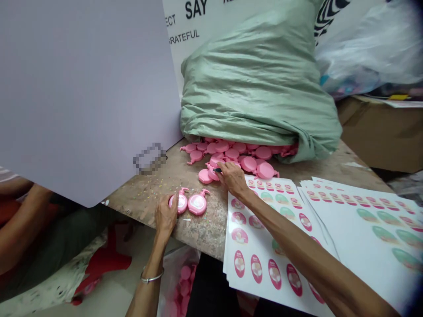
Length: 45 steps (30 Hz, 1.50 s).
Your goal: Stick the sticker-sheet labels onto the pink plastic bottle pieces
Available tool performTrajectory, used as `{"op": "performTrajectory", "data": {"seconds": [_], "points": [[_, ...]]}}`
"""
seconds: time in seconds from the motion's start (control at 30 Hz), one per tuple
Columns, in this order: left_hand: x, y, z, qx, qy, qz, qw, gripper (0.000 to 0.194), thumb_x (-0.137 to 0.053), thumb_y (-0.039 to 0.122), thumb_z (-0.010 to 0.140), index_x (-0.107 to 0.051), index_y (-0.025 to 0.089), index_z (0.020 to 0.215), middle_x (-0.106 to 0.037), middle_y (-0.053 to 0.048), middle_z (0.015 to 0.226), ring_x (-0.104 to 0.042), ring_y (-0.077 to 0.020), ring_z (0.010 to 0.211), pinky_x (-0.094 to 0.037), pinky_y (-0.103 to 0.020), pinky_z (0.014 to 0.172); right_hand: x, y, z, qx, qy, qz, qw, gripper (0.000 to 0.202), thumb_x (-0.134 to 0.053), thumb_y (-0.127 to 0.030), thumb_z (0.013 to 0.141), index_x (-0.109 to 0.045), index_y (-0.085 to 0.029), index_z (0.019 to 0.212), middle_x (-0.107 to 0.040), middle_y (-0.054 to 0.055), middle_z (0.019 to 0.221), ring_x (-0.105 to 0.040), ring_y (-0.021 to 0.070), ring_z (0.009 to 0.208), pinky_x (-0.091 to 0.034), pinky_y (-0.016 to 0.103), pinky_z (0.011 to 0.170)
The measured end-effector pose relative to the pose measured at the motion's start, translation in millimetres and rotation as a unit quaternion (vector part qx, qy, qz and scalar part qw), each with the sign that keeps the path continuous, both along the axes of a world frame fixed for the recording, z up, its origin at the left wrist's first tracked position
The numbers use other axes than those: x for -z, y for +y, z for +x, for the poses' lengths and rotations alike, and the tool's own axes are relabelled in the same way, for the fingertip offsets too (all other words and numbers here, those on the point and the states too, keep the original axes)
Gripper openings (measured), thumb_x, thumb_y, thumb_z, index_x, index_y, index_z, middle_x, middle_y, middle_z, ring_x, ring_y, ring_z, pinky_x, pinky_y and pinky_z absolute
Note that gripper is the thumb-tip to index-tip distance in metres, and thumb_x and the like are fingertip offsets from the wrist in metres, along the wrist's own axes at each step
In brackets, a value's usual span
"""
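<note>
My left hand (166, 214) curls round the left side of a small pink pump-shaped bottle (181, 204), which bears a round pale sticker. Right beside it on the table lies a second pink pump-shaped bottle (197, 204) with a sticker. My right hand (232, 177) pinches a small dark tool (217, 170), whose kind I cannot make out. Its fingers are at the near edge of a heap of plain pink bottles (248, 164), right by a pink bottle (205, 176) at the front. Sheets of printed stickers (241, 275) lie under my right forearm.
A big green sack (257, 83) stands behind the heap, with pink bottles spilling from its mouth. A pale upright panel (86, 97) blocks the left. More sticker sheets (357, 246) lie at right. Below the table edge is a clear bag of pink pieces (185, 281). Another person's arm (23, 229) shows at left.
</note>
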State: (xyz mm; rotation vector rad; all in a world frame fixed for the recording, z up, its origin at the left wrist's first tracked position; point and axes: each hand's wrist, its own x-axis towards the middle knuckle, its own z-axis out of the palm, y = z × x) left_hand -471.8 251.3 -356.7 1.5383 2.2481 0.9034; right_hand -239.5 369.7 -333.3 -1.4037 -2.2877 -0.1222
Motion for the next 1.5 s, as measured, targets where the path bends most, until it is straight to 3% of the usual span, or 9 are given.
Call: {"op": "performTrajectory", "data": {"seconds": [0.17, 0.3, 0.47, 0.53, 0.67, 0.8, 0.97, 1.13, 1.5], "points": [[-1.6, -2, -6, -0.004, 0.033, 0.037, 0.999, 0.044, -0.044, 0.046, 0.088, -0.068, 0.010, 0.100, -0.062, -0.016, 0.103, -0.057, -0.0265, 0.098, -0.045, -0.039, 0.089, -7.1, 15, -5, -0.039, -0.003, 0.003, 0.999, 0.020, -0.046, -0.019, 0.091, -0.065, -0.014, 0.096, -0.066, 0.014, 0.091, -0.053, 0.0227, 0.086, -0.032, 0.031, 0.071], [-24.3, -11, 12, 0.002, 0.058, 0.151, 0.987, 0.036, -0.048, 0.041, 0.089, -0.064, 0.011, 0.103, -0.059, -0.016, 0.108, -0.056, -0.0269, 0.103, -0.044, -0.043, 0.093, -31.7, 2, -3, -0.016, 0.123, 0.020, 0.992, 0.019, -0.047, -0.023, 0.090, -0.063, -0.014, 0.096, -0.067, 0.012, 0.093, -0.055, 0.0212, 0.086, -0.036, 0.030, 0.073], [-59.9, -24, 75, 0.139, 0.080, 0.252, 0.954, 0.055, -0.062, 0.037, 0.082, -0.047, 0.014, 0.130, -0.041, -0.021, 0.140, -0.041, -0.0317, 0.129, -0.036, -0.048, 0.104, -68.1, -57, 12, -0.005, 0.416, -0.126, 0.901, 0.019, -0.059, -0.035, 0.081, -0.059, -0.017, 0.075, -0.060, 0.000, 0.066, -0.051, 0.0126, 0.060, -0.037, 0.025, 0.057], [-62.8, -28, 100, 0.208, 0.058, 0.244, 0.945, 0.061, -0.062, 0.034, 0.082, -0.041, 0.017, 0.136, -0.035, -0.020, 0.146, -0.033, -0.0329, 0.136, -0.032, -0.050, 0.107, -75.4, -83, 21, -0.021, 0.455, -0.245, 0.856, 0.027, -0.061, -0.041, 0.078, -0.055, -0.018, 0.065, -0.053, -0.002, 0.059, -0.045, 0.0102, 0.054, -0.034, 0.024, 0.052], [-52.0, -41, 128, 0.262, -0.074, 0.202, 0.941, 0.050, -0.059, 0.025, 0.082, -0.048, 0.021, 0.131, -0.052, -0.015, 0.134, -0.042, -0.0301, 0.131, -0.032, -0.048, 0.109, -75.4, -118, 42, -0.026, 0.474, -0.382, 0.793, 0.036, -0.058, -0.049, 0.079, -0.050, -0.018, 0.063, -0.048, -0.004, 0.058, -0.038, 0.0082, 0.050, -0.031, 0.024, 0.049], [-45.4, -55, 129, 0.131, -0.332, 0.080, 0.931, 0.045, -0.065, 0.037, 0.079, -0.053, 0.018, 0.118, -0.064, -0.014, 0.116, -0.064, -0.0275, 0.102, -0.051, -0.043, 0.090, -52.7, -141, 66, 0.010, 0.407, -0.309, 0.859, 0.031, -0.046, -0.048, 0.089, -0.053, -0.020, 0.079, -0.055, -0.001, 0.070, -0.047, 0.0120, 0.061, -0.038, 0.026, 0.059], [-46.2, -67, 127, 0.079, -0.611, -0.092, 0.782, 0.042, -0.068, 0.042, 0.076, -0.059, 0.011, 0.103, -0.070, -0.014, 0.099, -0.070, -0.0202, 0.070, -0.058, -0.031, 0.062, 1.1, -169, 81, 0.090, 0.210, -0.192, 0.954, 0.016, -0.046, -0.033, 0.091, -0.053, -0.021, 0.082, -0.062, 0.003, 0.076, -0.053, 0.0180, 0.069, -0.035, 0.031, 0.066], [-42.2, -80, 138, 0.059, -0.647, -0.129, 0.750, 0.042, -0.072, 0.039, 0.074, -0.063, 0.009, 0.102, -0.066, -0.017, 0.112, -0.071, -0.0217, 0.072, -0.059, -0.030, 0.060, 24.1, -180, 80, 0.092, 0.097, -0.089, 0.987, 0.015, -0.047, -0.027, 0.091, -0.058, -0.018, 0.086, -0.064, 0.005, 0.077, -0.053, 0.0199, 0.075, -0.029, 0.033, 0.071], [-26.6, -81, 134, 0.119, -0.627, -0.153, 0.755, 0.049, -0.067, 0.043, 0.079, -0.059, 0.011, 0.115, -0.067, -0.012, 0.096, -0.071, -0.0232, 0.075, -0.055, -0.026, 0.060, 21.9, -180, 83, 0.072, 0.075, -0.086, 0.991, 0.018, -0.049, -0.023, 0.089, -0.056, -0.019, 0.074, -0.059, 0.002, 0.066, -0.051, 0.0176, 0.069, -0.028, 0.033, 0.070]]}}
